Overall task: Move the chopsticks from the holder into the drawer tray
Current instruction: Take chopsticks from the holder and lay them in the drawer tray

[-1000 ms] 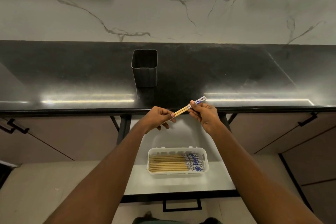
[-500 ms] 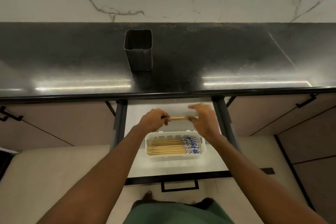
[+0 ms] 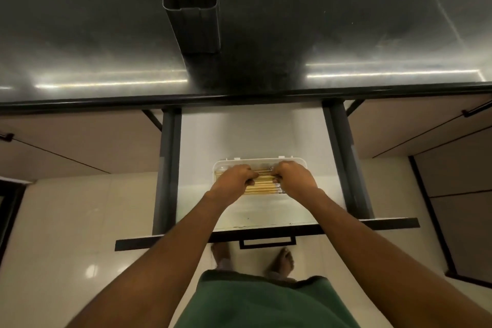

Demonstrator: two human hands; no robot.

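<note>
The white tray point(image 3: 259, 160) sits in the open drawer point(image 3: 250, 136) and holds several wooden chopsticks point(image 3: 263, 186) lying side by side. My left hand point(image 3: 234, 181) and my right hand point(image 3: 295, 180) are both down in the tray, fingers curled onto the two ends of a pair of chopsticks at the top of the pile. The hands hide the chopstick ends. The dark metal holder point(image 3: 191, 8) stands upright on the black counter point(image 3: 346, 21), and no chopsticks show above its rim.
The counter's front edge point(image 3: 239, 97) overhangs the back of the drawer. Grey drawer rails point(image 3: 167, 168) run along both sides, and the drawer front with its handle point(image 3: 267, 242) is near my legs. Closed cabinet doors point(image 3: 80, 141) flank the drawer.
Both hands came down from counter height into the tray with the pair of chopsticks. The view tilted down and moved closer to the drawer.
</note>
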